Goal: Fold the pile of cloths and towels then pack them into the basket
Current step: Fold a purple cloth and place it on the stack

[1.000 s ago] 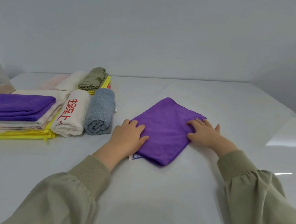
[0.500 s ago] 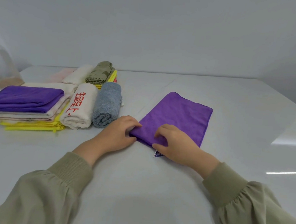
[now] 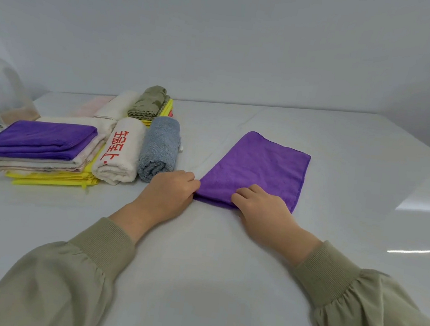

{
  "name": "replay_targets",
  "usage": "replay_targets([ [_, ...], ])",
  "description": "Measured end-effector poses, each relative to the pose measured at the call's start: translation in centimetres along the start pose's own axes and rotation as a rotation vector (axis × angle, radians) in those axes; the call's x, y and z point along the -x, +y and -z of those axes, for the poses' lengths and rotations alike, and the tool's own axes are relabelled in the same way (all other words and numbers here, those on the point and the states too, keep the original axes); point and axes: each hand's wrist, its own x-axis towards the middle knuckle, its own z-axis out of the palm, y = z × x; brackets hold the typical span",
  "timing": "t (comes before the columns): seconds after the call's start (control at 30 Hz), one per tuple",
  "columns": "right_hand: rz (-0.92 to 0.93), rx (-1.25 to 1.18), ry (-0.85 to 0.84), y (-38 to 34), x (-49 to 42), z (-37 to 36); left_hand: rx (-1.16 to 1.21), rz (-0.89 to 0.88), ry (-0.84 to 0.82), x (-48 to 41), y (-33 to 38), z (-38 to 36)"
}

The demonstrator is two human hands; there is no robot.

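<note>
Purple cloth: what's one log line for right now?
purple cloth on table | left hand holds near corner | right hand holds near edge

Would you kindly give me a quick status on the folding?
Left hand, right hand both gripping purple cloth at near edge. Cloth flat on table. Folded stack to the left, clear of it.

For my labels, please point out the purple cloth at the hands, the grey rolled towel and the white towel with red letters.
purple cloth (image 3: 258, 167): head view, middle of its top.
grey rolled towel (image 3: 160, 145): head view, top of the roll.
white towel (image 3: 120, 147): head view, on the red letters.
</note>
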Motion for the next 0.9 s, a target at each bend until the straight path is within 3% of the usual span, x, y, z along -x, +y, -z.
replay_targets([
  [0.27, -0.055, 0.129, -0.033, 2.5, 0.3, 0.6, 0.121, -0.170, -0.059, 0.0, 1.9, 1.1],
  [0.4, -0.129, -0.262, 0.004, 5.0, 1.4, 0.3, 0.333, -0.065, -0.020, 0.3, 2.3, 1.0],
  [0.57, -0.325, -0.583, 0.190, 5.7, 1.8, 1.1, 0.348, -0.057, -0.063, 0.3, 3.0, 0.2],
  [0.7, -0.362, -0.769, 0.224, 5.8, 1.1, 2.0, 0.317, -0.019, -0.014, 0.0, 3.6, -0.3],
  [0.77, -0.405, -0.834, 0.258, 5.9, 0.5, 2.9, 0.377, 0.086, 0.011, -0.8, 3.6, -0.2],
  [0.9, -0.495, -1.003, 0.385, 6.5, -1.7, 6.7, 0.824, 0.496, 0.234, -4.9, 2.8, 3.5],
])
